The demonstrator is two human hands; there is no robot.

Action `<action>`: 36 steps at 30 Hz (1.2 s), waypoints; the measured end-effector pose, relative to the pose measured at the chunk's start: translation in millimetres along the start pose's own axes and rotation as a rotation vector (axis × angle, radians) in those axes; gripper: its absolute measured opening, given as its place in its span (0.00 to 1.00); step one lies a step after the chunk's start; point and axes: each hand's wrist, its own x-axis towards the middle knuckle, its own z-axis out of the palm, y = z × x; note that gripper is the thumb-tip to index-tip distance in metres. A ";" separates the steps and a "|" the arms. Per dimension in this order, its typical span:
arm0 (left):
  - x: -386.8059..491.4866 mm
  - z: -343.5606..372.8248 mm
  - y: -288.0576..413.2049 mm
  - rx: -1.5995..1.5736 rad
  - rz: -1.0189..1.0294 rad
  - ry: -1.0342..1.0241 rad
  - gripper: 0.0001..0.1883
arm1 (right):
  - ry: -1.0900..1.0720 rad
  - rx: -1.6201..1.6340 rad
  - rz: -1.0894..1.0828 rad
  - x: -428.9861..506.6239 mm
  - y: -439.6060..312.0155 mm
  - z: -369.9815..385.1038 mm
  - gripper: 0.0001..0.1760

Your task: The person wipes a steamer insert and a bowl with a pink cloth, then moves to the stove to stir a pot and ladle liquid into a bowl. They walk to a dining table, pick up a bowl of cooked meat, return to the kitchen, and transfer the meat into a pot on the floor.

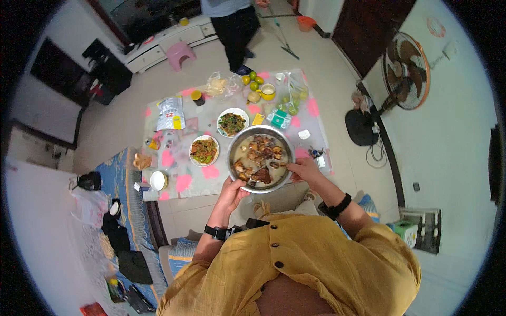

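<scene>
Both hands hold a steel bowl (230, 166) by its rim. Inside it, a pale broth carries chunks of browned meat (263, 175). My left hand (232, 193) grips the near left side, thumb over the edge. On the right side, my right hand (303, 169) has its thumb on the rim; the rest of its fingers are partly hidden. The bowl overlaps the near edge of a table (189, 185) with a patterned cover; I cannot tell whether it touches the surface. Beyond it are two white plates of stir-fried food, one nearer (204, 151) and one farther (233, 123).
Around the table lie a silver pouch (170, 113), a white bowl (158, 181), green citrus fruits (254, 85), a yellow mug (268, 92) and a green tissue pack (279, 118). Past the far edge stands a person (235, 35) near a mop (289, 52). A fan (405, 71) is at right.
</scene>
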 end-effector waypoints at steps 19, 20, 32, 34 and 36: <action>-20.5 212.6 -128.5 -0.259 0.264 0.269 0.07 | -0.380 -1.101 -1.505 -158.7 -240.6 -26.7 0.40; -20.2 218.2 -127.7 -0.243 0.256 0.282 0.06 | -0.324 -1.137 -1.505 -160.8 -247.0 -16.7 0.40; 6.5 239.2 -96.7 -0.199 0.125 0.394 0.10 | -0.331 -1.225 -1.355 -139.1 -266.0 -45.1 0.34; 1.2 229.3 -100.8 -0.211 0.172 0.290 0.10 | -0.315 -1.202 -1.408 -124.2 -250.8 -27.8 0.28; 0.1 217.5 -102.8 -0.209 0.165 0.258 0.09 | -0.287 -1.384 -1.245 -102.6 -242.0 -21.1 0.22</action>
